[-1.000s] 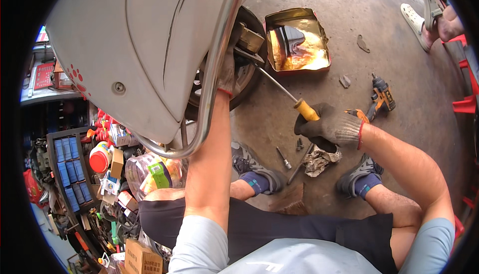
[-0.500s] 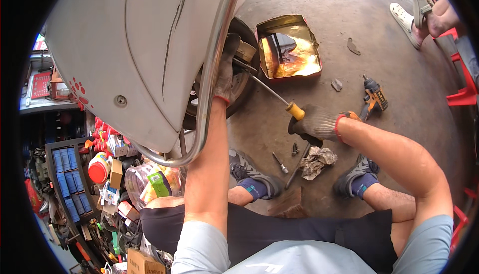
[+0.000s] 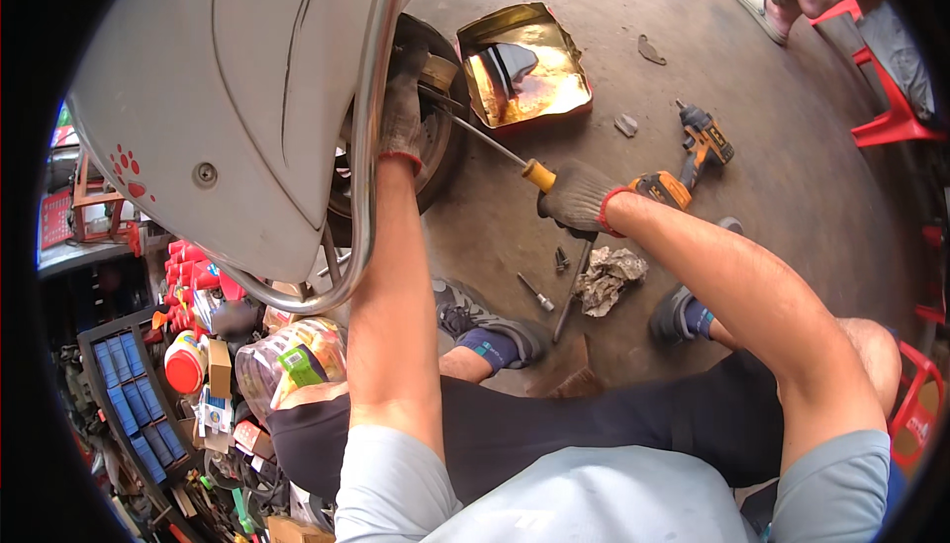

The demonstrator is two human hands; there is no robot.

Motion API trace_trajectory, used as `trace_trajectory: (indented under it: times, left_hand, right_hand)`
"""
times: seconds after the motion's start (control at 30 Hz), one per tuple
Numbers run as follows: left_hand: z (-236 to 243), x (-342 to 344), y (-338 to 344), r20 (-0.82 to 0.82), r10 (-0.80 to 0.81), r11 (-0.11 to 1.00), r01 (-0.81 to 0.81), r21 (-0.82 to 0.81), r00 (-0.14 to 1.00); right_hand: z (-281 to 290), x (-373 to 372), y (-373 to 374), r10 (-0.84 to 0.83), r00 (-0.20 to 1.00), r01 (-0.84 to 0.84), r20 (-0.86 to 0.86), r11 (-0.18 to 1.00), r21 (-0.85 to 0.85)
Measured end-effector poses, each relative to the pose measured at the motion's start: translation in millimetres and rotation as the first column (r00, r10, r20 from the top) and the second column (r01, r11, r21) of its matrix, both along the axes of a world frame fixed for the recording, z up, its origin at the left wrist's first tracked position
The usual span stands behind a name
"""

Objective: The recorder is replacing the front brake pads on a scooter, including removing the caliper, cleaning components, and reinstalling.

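Note:
In its dirty grey glove, my left hand [image 3: 401, 113] reaches in beside the scooter's wheel [image 3: 442, 147], its fingers closed against a tan, blocky brake caliper [image 3: 438, 73]. Shadow hides part of those fingers. My right hand [image 3: 579, 197], gloved too, grips the yellow handle of a screwdriver [image 3: 495, 145]. The long metal shaft slants up and left, its end in at the caliper by my left hand; the exact contact point is hard to make out. Over the wheel stands the scooter's pale body panel [image 3: 257, 78], edged by a bent metal guard bar [image 3: 374, 118].
Beyond the wheel lies a gold-lined open box [image 3: 554, 88] with dark liquid. An orange-black cordless driver [image 3: 698, 152], a curved metal piece [image 3: 650, 49], a socket tool [image 3: 535, 292], a rod and crumpled paper [image 3: 611, 281] lie about. Another person's foot [image 3: 762, 4] and red stool [image 3: 886, 108] are at right.
The view has shifted, so the scooter, box and floor items sit further left and higher. Both hands keep their hold, and the screwdriver stays at the caliper.

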State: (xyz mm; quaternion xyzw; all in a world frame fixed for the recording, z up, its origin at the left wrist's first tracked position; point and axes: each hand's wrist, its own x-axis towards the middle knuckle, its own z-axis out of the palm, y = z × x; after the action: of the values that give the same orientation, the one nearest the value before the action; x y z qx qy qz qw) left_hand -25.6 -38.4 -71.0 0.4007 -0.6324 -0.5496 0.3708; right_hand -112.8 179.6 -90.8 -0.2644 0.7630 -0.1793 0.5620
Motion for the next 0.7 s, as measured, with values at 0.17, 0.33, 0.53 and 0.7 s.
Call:
trace_trajectory:
  times: [0.17,0.33,0.53,0.7]
  left_hand:
    - [-13,2,-14,-0.070,0.018,1.000,-0.019,-0.008,0.997]
    - [-19,1,-18,-0.051,0.013,0.998,-0.015,-0.056,0.999]
    - [-10,1,-12,0.004,0.000,0.985,0.001,-0.171,1.000]
    - [10,4,-7,0.037,0.033,0.995,-0.036,0.090,0.999]
  right_hand:
    - [-11,7,-2,0.106,0.982,-0.117,-0.155,0.991,-0.069]
    - [-3,7,-2,0.170,0.936,-0.198,-0.309,0.978,-0.063]
    - [-19,9,-1,0.097,0.907,-0.161,-0.409,0.979,-0.127]
    - [6,-5,7,0.021,1.000,-0.021,-0.009,0.996,-0.085]
